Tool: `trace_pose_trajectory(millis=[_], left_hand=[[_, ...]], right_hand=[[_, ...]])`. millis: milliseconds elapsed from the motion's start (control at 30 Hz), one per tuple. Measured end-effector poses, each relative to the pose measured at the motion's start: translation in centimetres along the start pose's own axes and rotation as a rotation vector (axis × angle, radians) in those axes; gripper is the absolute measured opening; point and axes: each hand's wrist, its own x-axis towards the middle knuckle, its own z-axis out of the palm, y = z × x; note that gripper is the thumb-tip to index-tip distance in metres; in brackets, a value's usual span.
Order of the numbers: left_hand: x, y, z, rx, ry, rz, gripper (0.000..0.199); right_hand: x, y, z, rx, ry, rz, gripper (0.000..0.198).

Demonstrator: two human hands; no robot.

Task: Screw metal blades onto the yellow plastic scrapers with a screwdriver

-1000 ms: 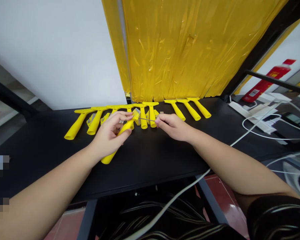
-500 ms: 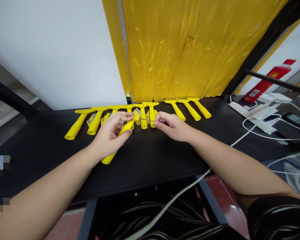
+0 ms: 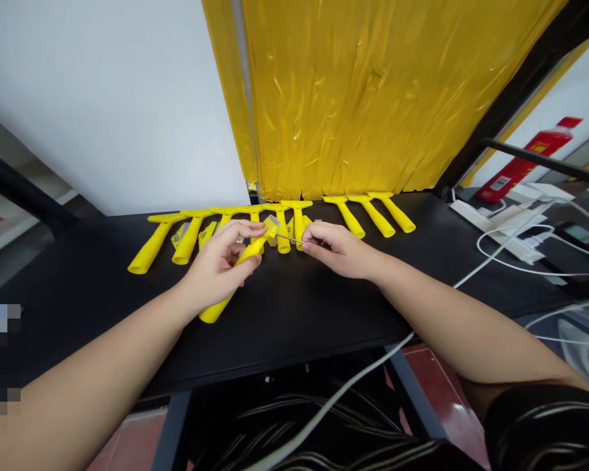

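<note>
My left hand (image 3: 226, 261) is wrapped round a yellow scraper (image 3: 216, 309), whose hollow handle end points down toward me. A small yellow and grey piece sits at its head, between my left fingertips. In my right hand (image 3: 336, 248) is a thin metal screwdriver (image 3: 289, 239); its shaft reaches left to the scraper's head, and its handle is hidden in my fingers. Whether the tip sits in a screw is too small to tell. Behind my hands several yellow T-shaped scrapers (image 3: 152, 248) stand in a row, with small yellow pieces (image 3: 207, 233) carrying metal screws between them.
Three more yellow scrapers (image 3: 375, 216) lie at the back right of the black table (image 3: 294, 307). A white power strip (image 3: 491, 232), cables and a red bottle (image 3: 525, 160) are at the far right. A white cable (image 3: 353, 386) crosses the table's front edge.
The screwdriver's shaft now slants a little more, its tip slightly higher with the scraper's head. Both hands otherwise stay in nearly the same place, still holding the same things.
</note>
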Motion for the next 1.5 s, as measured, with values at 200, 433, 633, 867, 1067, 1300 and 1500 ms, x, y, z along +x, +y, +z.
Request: trace_pose_trajectory(millis=[200, 433, 633, 867, 1067, 1300, 1500], left_hand=[[0.1, -0.1, -0.1, 0.069, 0.002, 0.019, 0.030], [-0.1, 0.2, 0.1, 0.058, -0.024, -0.020, 0.033], [-0.2, 0.5, 0.5, -0.199, -0.051, -0.254, 0.041], [0.5, 1.7, 1.1, -0.388, 0.036, -0.434, 0.033], [0.8, 2.3, 1.8, -0.580, 0.125, -0.570, 0.030], [0.6, 1.9, 2.1, -0.693, 0.008, -0.586, 0.030], [0.6, 1.2, 2.0, -0.766, 0.095, -0.554, 0.024]], right_hand=[[-0.2, 0.0, -0.3, -0.042, -0.279, 0.025, 0.013], [-0.2, -0.9, 0.5, -0.167, -0.545, 0.044, 0.007], [-0.1, -0.9, 0.8, -0.204, -0.526, 0.057, 0.007], [0.0, -1.3, 1.1, -0.121, -0.361, -0.007, 0.006], [0.0, -2.1, 1.7, 0.075, -0.207, -0.051, 0.007], [0.0, -1.7, 2.1, 0.291, -0.152, 0.013, 0.018], [-0.1, -1.5, 1.7, 0.227, -0.196, 0.148, 0.040]])
